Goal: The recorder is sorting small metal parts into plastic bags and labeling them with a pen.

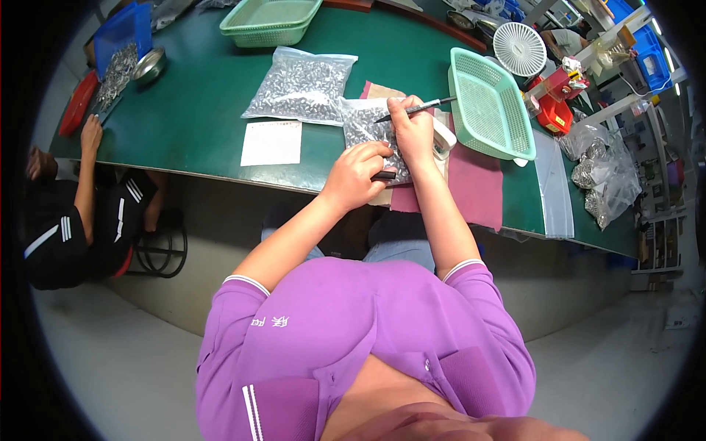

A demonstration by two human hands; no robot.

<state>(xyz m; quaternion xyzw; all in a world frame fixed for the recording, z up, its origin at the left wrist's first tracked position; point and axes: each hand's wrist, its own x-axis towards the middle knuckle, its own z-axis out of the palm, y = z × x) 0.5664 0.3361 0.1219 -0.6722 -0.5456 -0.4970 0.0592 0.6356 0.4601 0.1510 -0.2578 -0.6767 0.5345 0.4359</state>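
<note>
My right hand (414, 132) is closed around a dark marker pen (432, 105), its tip slanting down to the left over a clear plastic bag (360, 132) full of small metal parts. Lower on that bag rests my left hand (354, 175), its fingers curled with a short black pen cap (384, 176) sticking out of them. A larger bag of similar small metal parts (301, 84) lies just beyond, on the left. In front of it is a white sheet of paper (271, 143). The smaller bag lies partly over a dark red cloth (474, 187).
A green plastic basket (491, 140) stands right of my hands, near a white fan (519, 49). Stacked green baskets (271, 33) sit at the far side. Clear bags of parts (599, 173) lie at right. At left, a co-worker's hand (91, 134) is by metal parts (118, 73).
</note>
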